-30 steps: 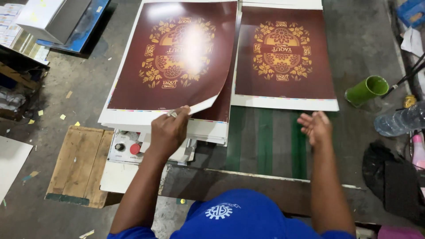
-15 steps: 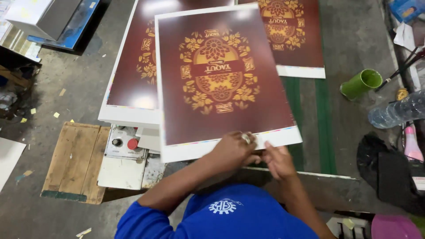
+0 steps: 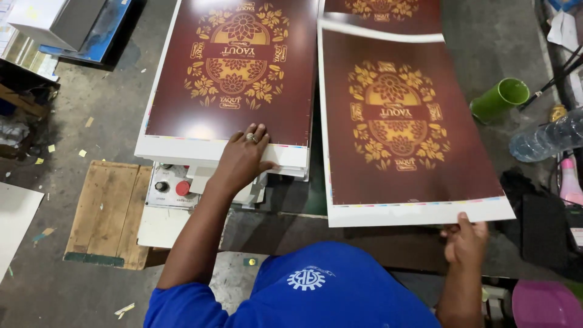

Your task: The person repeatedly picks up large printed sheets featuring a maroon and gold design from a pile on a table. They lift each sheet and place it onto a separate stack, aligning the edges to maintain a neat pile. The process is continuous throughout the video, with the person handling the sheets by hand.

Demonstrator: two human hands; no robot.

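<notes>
Floor: grey concrete (image 3: 79, 91), stained, with small scraps of yellow paper scattered over it. A worn wooden pallet (image 3: 106, 212) lies flat at left. Overhead light glares off glossy surfaces; stacked boxes (image 3: 54, 21) stand upper left.

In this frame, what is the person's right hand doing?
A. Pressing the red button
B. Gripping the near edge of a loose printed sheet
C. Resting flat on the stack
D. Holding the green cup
B: the right hand pinches the white near edge of the loose printed sheet.

Top of the left stack of printed sheets (image 3: 237, 73) cut off; right-hand stack (image 3: 388, 9) mostly covered.
</notes>
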